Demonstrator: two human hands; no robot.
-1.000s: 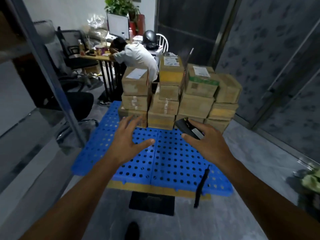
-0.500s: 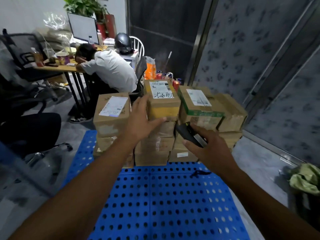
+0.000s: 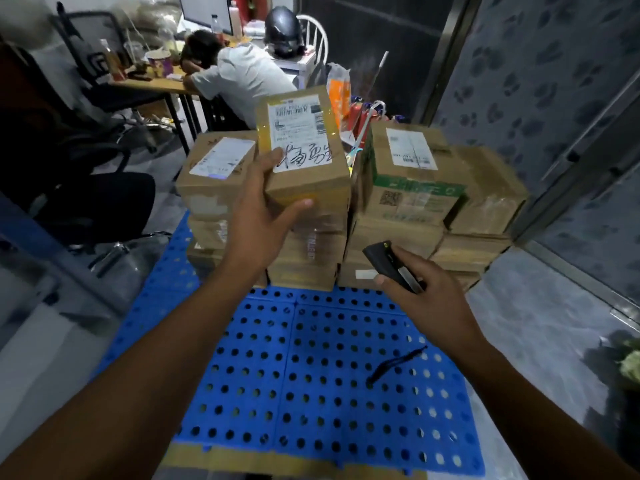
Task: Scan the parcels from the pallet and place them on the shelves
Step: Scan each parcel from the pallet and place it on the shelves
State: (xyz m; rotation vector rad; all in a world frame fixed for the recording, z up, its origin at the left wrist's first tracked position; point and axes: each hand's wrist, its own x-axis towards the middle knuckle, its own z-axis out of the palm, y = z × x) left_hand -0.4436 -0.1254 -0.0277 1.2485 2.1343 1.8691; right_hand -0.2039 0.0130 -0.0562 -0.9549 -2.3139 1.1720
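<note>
PARCEL: a taped cardboard parcel [image 3: 304, 188] at the centre top of the stack [image 3: 408, 202], at the far end of the blue pallet [image 3: 311, 375]. It is tipped back so its white label [image 3: 299, 133] faces the wearer.
L HAND: the L hand [image 3: 258, 216] grips the parcel's near-left corner, thumb across the front face and fingers up the left side.
R HAND: the R hand [image 3: 426, 299] is wrapped round a black scanner [image 3: 391, 266], whose cord [image 3: 394, 365] dangles over the pallet.
KEY RELATION: the label sits at approx. 11 o'clock from the scanner, up and well apart. The scanner's nose points roughly that way. The parcel's long axis runs 12 to 6, so the barcode strip lies at the far end.
NEARER HAND: L is already on the box. R is lower and nearer the wearer, so it has to rise to read the code.
LIFT: probably just clear of the box beneath, but the thumb hides that edge, so can't be sure.
CHANGE: vs. 0.5 s ago, the parcel has tilted up from lying flat on the stack. The L grip has gone from resting on its side to clasping it. The view has closed in on the stack.
</note>
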